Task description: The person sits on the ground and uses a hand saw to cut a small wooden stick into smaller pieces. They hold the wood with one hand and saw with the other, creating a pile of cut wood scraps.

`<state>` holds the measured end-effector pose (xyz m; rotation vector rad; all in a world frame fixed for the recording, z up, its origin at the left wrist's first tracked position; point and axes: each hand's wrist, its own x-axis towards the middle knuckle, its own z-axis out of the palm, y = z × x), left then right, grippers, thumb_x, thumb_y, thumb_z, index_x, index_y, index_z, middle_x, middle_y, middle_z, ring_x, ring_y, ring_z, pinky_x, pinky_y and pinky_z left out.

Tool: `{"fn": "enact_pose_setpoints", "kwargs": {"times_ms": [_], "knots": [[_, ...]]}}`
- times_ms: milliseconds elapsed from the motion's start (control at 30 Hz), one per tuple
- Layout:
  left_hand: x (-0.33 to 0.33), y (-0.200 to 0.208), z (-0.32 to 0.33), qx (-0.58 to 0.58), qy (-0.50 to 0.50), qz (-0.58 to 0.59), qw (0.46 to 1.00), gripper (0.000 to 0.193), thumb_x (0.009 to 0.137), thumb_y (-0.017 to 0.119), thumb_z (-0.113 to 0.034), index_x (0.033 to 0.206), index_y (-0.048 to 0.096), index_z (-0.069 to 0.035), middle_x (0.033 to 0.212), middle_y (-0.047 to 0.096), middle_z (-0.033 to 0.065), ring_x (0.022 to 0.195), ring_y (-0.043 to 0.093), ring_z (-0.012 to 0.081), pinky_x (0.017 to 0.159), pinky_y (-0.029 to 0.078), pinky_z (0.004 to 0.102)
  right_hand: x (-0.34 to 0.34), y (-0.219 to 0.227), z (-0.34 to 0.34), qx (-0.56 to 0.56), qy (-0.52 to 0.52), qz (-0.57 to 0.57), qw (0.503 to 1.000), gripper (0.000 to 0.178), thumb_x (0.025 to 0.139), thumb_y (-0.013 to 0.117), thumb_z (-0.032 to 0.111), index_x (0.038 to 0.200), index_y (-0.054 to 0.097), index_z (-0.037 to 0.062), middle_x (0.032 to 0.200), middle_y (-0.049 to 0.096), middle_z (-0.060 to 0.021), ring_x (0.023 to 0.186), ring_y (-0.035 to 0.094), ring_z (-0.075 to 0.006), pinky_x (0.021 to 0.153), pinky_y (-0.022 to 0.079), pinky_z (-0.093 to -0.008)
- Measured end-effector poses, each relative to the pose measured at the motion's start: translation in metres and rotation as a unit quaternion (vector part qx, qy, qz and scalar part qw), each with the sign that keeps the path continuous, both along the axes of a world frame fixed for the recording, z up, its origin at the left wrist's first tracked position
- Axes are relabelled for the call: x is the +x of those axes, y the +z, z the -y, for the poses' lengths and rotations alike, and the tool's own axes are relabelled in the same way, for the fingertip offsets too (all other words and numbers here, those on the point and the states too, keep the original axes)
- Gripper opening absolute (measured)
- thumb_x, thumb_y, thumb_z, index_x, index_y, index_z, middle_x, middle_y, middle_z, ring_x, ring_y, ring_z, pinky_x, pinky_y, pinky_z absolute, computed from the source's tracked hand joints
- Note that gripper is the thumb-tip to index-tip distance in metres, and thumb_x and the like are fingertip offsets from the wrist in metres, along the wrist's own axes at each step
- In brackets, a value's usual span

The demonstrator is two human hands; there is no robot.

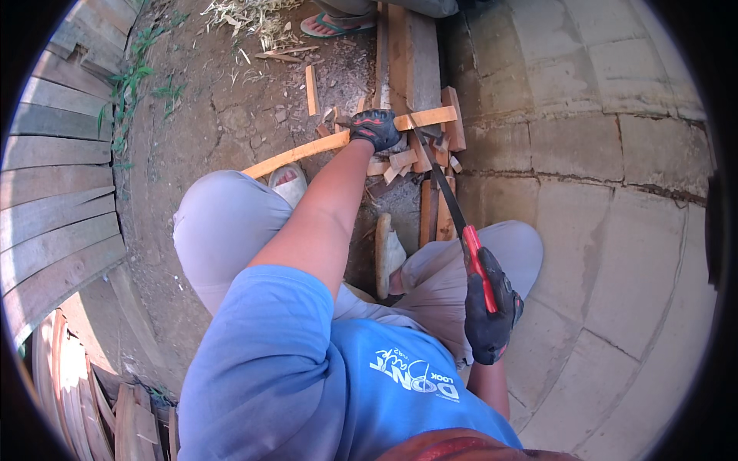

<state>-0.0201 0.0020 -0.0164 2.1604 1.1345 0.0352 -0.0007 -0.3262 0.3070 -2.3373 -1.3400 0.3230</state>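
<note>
Partly, the saw [450,201] blade's tip was hidden among wood offcuts [400,161]. Its red handle was gripped by the gloved right hand [489,315], while the long wooden strip [307,154] was pinned under the closed left hand [375,127].

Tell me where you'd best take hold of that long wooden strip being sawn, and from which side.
Grip the wooden strip close to the cut, on the side away from the saw, coming down from above, as the left hand does. The strip is long, thin and lies flat across a timber beam, so pressing downward there probably steadies it best. The right hand holds the saw's red handle.
</note>
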Motion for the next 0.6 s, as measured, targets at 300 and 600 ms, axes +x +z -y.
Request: {"fn": "enact_pose_setpoints", "kwargs": {"times_ms": [300,600], "knots": [[0.000,-0.002,0.005,0.009,0.011,0.001,1.000,0.048,0.089,0.065,-0.044,0.127,0.073,-0.015,0.124,0.076,0.0179,0.116,0.073,0.0370,0.099,0.058,0.0521,0.001,0.003,0.001,-0.019,0.032,-0.011,0.999,0.035,0.098,0.070,0.007,0.133,0.073,0.0027,0.123,0.077,-0.0229,0.111,0.078,-0.0353,0.096,0.059,-0.0423],[-0.001,0.004,-0.002,-0.019,-0.006,-0.014,1.000,0.051,0.087,0.066,-0.041,0.129,0.072,-0.013,0.128,0.075,0.0176,0.120,0.071,0.0377,0.101,0.057,0.0513,0.004,-0.004,-0.013,-0.024,0.007,-0.024,0.999,0.034,0.100,0.069,0.005,0.134,0.073,0.0025,0.127,0.077,-0.0206,0.114,0.077,-0.0311,0.100,0.058,-0.0402]]}}
